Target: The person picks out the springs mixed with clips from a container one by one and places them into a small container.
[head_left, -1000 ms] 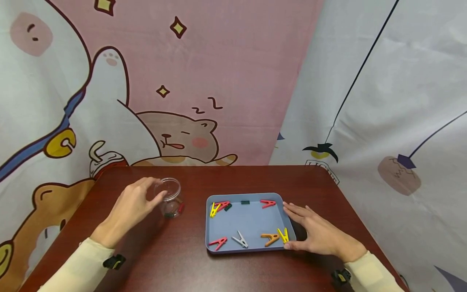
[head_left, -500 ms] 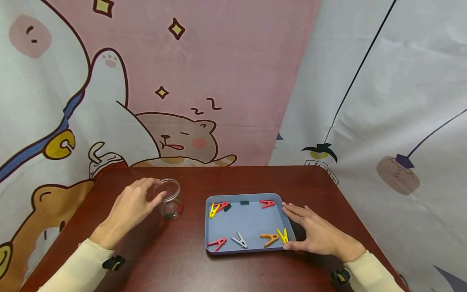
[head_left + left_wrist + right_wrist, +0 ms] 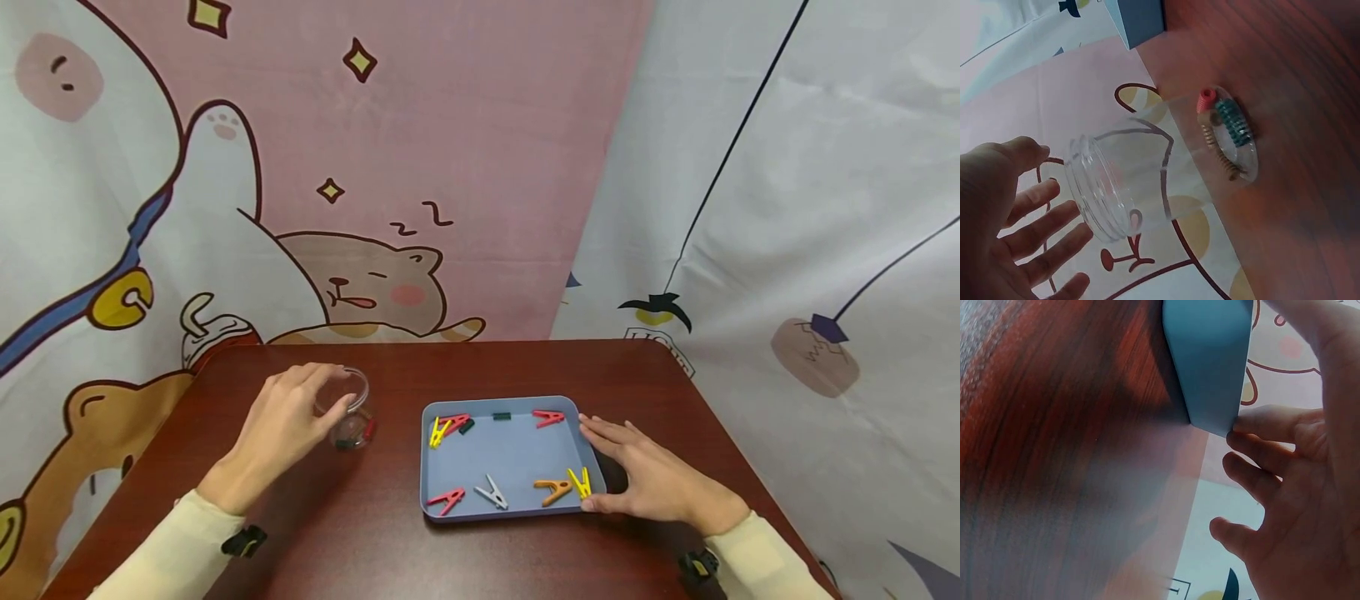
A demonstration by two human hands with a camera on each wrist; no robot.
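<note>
A small clear jar [image 3: 354, 414] stands on the dark red table [image 3: 375, 550], left of a blue tray [image 3: 510, 454]. My left hand [image 3: 288, 421] reaches over the jar, its fingers and thumb curving round the rim. In the left wrist view the jar [image 3: 1147, 181] shows a red and a green clip [image 3: 1229, 125] at its bottom. My right hand [image 3: 648, 479] lies flat on the table, fingers straight against the tray's right wall, thumb by its near corner. In the right wrist view the fingers [image 3: 1272, 481] sit beside the tray's corner [image 3: 1210, 362].
Several small clips lie loose in the tray: a yellow and red pair [image 3: 444, 427], green [image 3: 500, 415], red [image 3: 550, 417], red [image 3: 447, 500], white [image 3: 492, 493], orange [image 3: 553, 490], yellow [image 3: 580, 482]. A printed cloth backdrop [image 3: 450, 167] hangs close behind the table.
My left hand has slid a little to the right, further over the jar's rim. The right hand and the tray have stayed where they were.
</note>
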